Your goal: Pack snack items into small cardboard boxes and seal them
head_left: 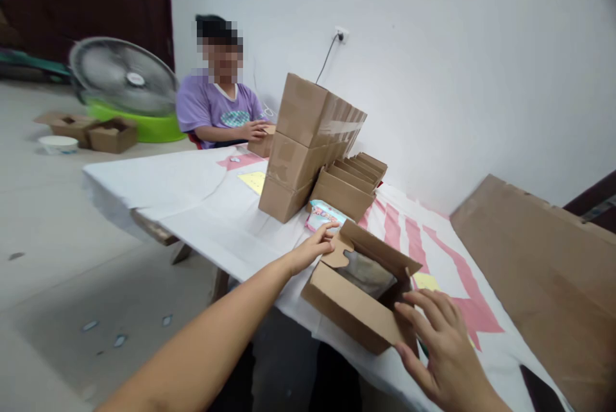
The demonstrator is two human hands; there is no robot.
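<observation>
An open cardboard box (353,309) sits tilted in view at the near edge of the table, with a clear-wrapped, pale item (368,274) inside that I cannot identify. My left hand (312,251) is at the box's left end, its fingers stretched out and apart against the side flap (339,251). At the opposite end, my right hand (443,335) has its fingers spread, the fingertips and thumb touching or very close to the box's right side. The raised lid stands along the far side of the box.
Taped boxes (301,110) are stacked beyond, beside a row of open boxes (351,184). A soft packet (325,213) lies near my left hand. Across the table (144,174), a person (219,104) handles another box (260,142). A dark phone-like object (541,389) lies at right.
</observation>
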